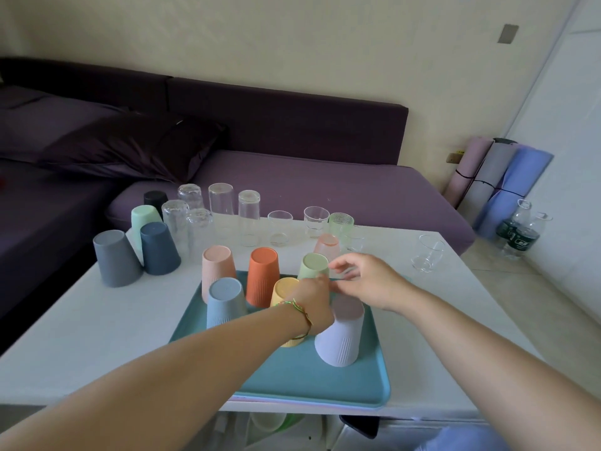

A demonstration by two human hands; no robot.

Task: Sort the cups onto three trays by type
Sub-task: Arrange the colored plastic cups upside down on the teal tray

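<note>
On the left of the white table (97, 320) stand upturned plain cups — a grey cup (115, 258), a navy cup (159, 249), a mint cup (145, 218) and a black cup (155, 198) behind them. Next to these, along the far edge, is a cluster of clear glasses (195, 219), some upside down, then two tall glasses (221, 209) and a few short tumblers (280, 227). In the middle lies a teal tray (292, 372) holding ribbed cups upside down: a pink cup (217, 268), a blue cup (226, 302), an orange cup (262, 276), a yellow cup (283, 289), a green cup (313, 265) and a lilac cup (341, 333). The left hand (313, 301), a braided bracelet (300, 312) on its wrist, reaches over the yellow cup; I cannot tell whether its fingers are gripping anything. The right hand (367, 279) hovers just beside the green cup with fingers loosely curled — holding nothing that shows. Far right, a lone glass (428, 253) stands apart on the table.
</note>
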